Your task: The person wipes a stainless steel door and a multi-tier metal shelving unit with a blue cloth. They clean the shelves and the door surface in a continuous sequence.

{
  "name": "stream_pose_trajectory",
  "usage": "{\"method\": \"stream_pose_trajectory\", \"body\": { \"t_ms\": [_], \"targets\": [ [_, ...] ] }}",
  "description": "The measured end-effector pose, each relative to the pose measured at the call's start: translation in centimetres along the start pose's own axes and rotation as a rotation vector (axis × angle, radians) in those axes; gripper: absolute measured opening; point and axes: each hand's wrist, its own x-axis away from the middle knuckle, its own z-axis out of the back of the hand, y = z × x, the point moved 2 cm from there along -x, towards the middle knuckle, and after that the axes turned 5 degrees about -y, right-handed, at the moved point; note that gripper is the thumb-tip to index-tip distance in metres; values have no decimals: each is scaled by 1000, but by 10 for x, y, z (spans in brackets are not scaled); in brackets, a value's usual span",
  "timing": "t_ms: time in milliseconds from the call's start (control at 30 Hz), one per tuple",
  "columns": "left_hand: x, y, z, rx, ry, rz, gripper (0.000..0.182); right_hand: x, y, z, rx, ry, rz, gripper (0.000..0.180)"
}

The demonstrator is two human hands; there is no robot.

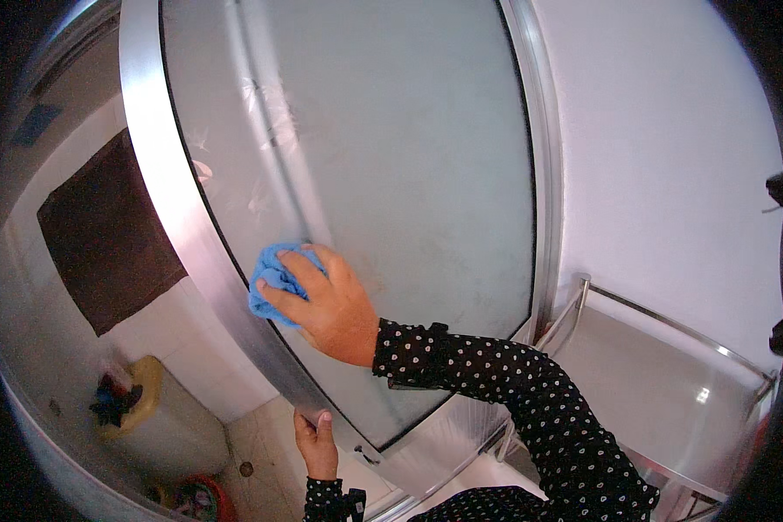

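Observation:
A bunched blue cloth (277, 280) is pressed by my right hand (336, 307) against the lower left part of a frosted glass door panel (424, 176). The cloth lies over the panel's dark edge seal, beside the wide metal frame (169, 189). Pale leaf-like patterns and a long blurred light band show on the glass. Lower down, my left hand (316, 440) grips the edge of the metal door frame, with its thumb and a finger visible. Both sleeves are black with small white spots. A small dark fitting (367, 455) sits on the frame close to my left hand.
To the right, a metal-railed shelf (665, 372) stands against a pale wall (659, 150). Behind the door at left hangs a dark brown cloth (114, 235). Below it are a pale container with a yellow rim (145, 398), a red tub (225, 499) and a floor drain (246, 468).

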Motion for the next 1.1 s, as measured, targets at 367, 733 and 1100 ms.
{"method": "stream_pose_trajectory", "body": {
  "t_ms": [367, 733, 1100],
  "targets": [
    [14, -15, 15, -97, 82, 57, 42, -55, 167, 87, 330, 168, -264, 52],
    [33, -23, 1, -189, 194, 17, 50, 67, 381, 175, 446, 292, -669, 46],
    [24, -1, -3, -214, 181, 21, 44, 187, 321, 126, 351, 350, -946, 46]
  ]
}}
